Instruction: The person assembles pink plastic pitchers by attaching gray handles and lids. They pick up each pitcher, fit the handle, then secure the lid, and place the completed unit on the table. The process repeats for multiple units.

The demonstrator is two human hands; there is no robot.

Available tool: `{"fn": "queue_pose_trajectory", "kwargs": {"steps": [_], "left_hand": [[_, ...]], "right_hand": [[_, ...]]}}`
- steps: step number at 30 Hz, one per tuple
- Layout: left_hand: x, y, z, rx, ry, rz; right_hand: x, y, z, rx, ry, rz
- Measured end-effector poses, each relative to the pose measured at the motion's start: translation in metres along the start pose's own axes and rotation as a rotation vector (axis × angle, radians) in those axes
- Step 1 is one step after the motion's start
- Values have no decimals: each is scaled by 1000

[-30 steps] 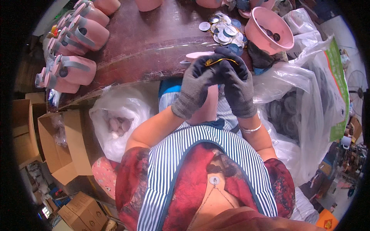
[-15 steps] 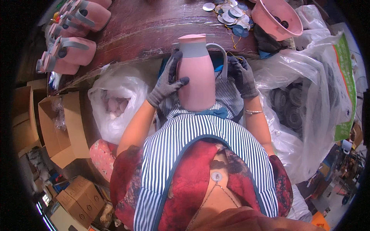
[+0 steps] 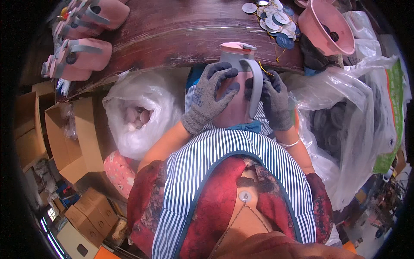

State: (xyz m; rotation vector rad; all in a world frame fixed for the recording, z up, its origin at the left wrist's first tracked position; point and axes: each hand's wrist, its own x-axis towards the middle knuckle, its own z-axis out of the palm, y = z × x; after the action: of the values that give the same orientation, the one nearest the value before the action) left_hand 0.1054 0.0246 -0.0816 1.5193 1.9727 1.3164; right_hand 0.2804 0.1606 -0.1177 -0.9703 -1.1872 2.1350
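Observation:
A pink vacuum jug with a grey collar and a curved grey handle stands upright in front of my striped apron. My left hand, in a grey knit glove, lies against the jug's left side and front with its fingers bent round the body. Beside the handle, my gloved right hand has its fingers bent together, the thumb reaching behind the handle. A thin yellow string shows at its fingertips. Anything else in that hand is hidden.
Round tags with yellow strings lie on the dark red table beside a pink basin. Several pink jugs stand at far left. Plastic bags flank me, with a cardboard box on the left.
The jug has turned, so its handle now faces more toward me. My left hand has moved right, across its front. My right hand stays by the handle with the yellow string.

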Motion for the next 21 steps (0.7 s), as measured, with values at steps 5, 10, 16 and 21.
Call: {"fn": "queue_pose_trajectory", "kwargs": {"steps": [5,10,16,21], "left_hand": [[7,-2,-2,37,-38,57],[7,4,4,40,-21,0],[10,4,10,63,-31,-62],[13,3,-12,-1102,-183,-586]], "right_hand": [[-7,-9,-28,-175,116,28],[-15,-16,-8,-259,-67,2],[-3,-15,-7,-242,-232,-6],[-14,-36,-30,-32,-209,-80]]}}
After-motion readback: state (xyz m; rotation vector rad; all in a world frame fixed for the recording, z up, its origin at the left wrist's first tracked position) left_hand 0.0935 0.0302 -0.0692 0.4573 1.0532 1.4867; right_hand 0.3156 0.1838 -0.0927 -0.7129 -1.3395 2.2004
